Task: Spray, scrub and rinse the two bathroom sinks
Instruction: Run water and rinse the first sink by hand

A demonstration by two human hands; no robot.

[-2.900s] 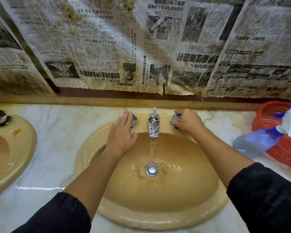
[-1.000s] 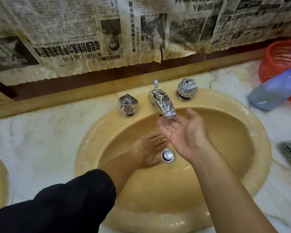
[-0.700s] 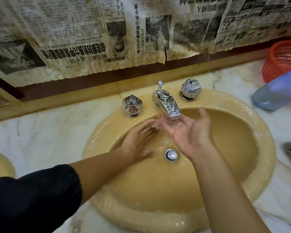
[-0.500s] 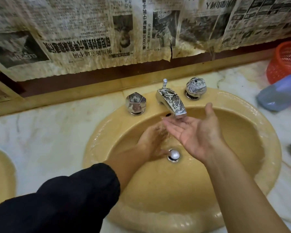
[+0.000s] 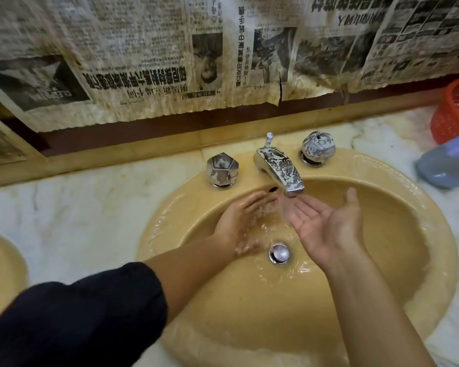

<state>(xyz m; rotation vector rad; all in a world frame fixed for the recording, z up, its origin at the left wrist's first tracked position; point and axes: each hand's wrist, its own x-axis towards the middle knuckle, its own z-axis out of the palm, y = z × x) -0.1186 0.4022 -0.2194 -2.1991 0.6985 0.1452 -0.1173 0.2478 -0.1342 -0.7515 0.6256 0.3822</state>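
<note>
Sheets of stained newspaper (image 5: 149, 62) cover the wall behind the desk (image 5: 72, 207), hung upside down; the print is in Chinese characters, with large headline strips and photographs, but the small text is too blurred to read (one dark picture at the left carries pale Latin capitals that cannot be made out). Below it the yellow sink (image 5: 398, 260) sits sunk in the marble desk, its bowl wet and rippled with water. The chrome spout (image 5: 281, 170) stands at the back rim between the left tap knob (image 5: 222, 168) and the right tap knob (image 5: 318, 147), both faceted, and a stream falls from its tip. The right hand (image 5: 326, 223) lies palm up under that tip, fingers straight and spread a little, thumb raised, holding nothing, with the water striking its fingertips. The left hand (image 5: 243, 221) is palm down against the back slope of the bowl, fingers straight and close together, wet, gripping nothing. The drain plug (image 5: 279, 252) lies in the bottom of the bowl between the two wrists. The rim of the second sink (image 5: 3, 274) shows at the left edge. At the right edge a red mesh basket (image 5: 456, 109) stands on the desk, and a pale blue bottle (image 5: 448, 165) lies just in front of it.
</note>
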